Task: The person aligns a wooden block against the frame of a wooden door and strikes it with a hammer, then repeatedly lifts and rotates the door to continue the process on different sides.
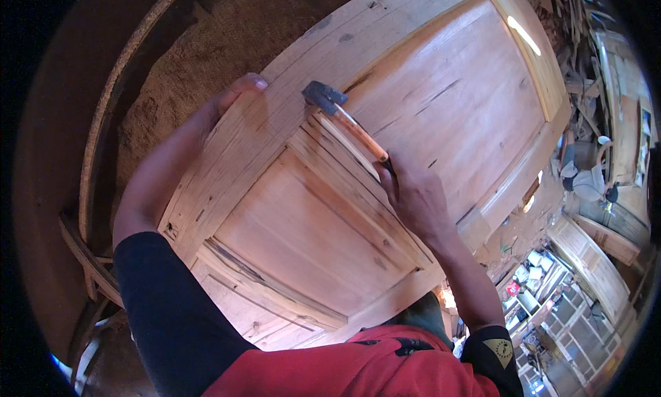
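Note:
A large panelled wooden door (227,156) of pale, bare wood lies tilted in front of me, with raised frame pieces around its inset panels. My left hand (231,101) grips its far left edge, thumb on the face and the other fingers hidden behind the wood. In my right hand (420,197) is a hammer (361,137) with an orange-brown handle and a dark metal head. The head is over the joint where a middle rail (337,170) meets the long side piece; whether it touches the wood I cannot tell. Dark cracks run along that rail.
Brown, dusty ground (227,39) and a curved wooden strip (103,128) are beyond the door on the left. To the right lie wood scraps, a white container (589,185) and another panelled wooden piece (592,259). Several pale frames (571,321) sit at the lower right.

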`<state>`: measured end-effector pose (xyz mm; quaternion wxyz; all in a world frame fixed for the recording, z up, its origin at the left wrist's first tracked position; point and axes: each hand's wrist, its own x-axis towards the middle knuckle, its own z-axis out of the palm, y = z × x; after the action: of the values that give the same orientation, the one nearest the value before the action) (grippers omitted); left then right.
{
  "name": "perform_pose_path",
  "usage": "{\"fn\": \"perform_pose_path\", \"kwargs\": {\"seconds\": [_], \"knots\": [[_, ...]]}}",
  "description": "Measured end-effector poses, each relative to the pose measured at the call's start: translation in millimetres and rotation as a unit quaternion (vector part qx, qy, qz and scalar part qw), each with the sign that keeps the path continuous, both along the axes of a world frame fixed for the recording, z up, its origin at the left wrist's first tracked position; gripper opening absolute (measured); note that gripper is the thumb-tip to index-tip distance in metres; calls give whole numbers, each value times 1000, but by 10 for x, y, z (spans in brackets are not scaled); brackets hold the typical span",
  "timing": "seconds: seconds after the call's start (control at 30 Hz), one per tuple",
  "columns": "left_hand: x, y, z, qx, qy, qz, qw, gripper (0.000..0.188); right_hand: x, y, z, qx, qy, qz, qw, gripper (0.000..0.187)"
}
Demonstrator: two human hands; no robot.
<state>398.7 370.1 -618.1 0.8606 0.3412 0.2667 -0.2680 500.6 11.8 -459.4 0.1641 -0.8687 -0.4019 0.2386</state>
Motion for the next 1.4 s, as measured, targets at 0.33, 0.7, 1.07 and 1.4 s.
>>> {"fn": "perform_pose_path", "kwargs": {"seconds": [0.33,0.7,1.07,1.4], "knots": [[31,-16,31,51,9,-3,999,64,40,-52,-178,63,-41,16,997,20],[-39,81,-290,26,-58,-30,998,70,32,-29,-115,-36,-37,-33,998,21],[-29,152,-211,3,-54,-49,997,64,-64,-10,-46,8,50,-80,996,25],[376,479,-311,20,-34,-48,998,61,-777,-2525,278,73,115,-552,823,31]]}}
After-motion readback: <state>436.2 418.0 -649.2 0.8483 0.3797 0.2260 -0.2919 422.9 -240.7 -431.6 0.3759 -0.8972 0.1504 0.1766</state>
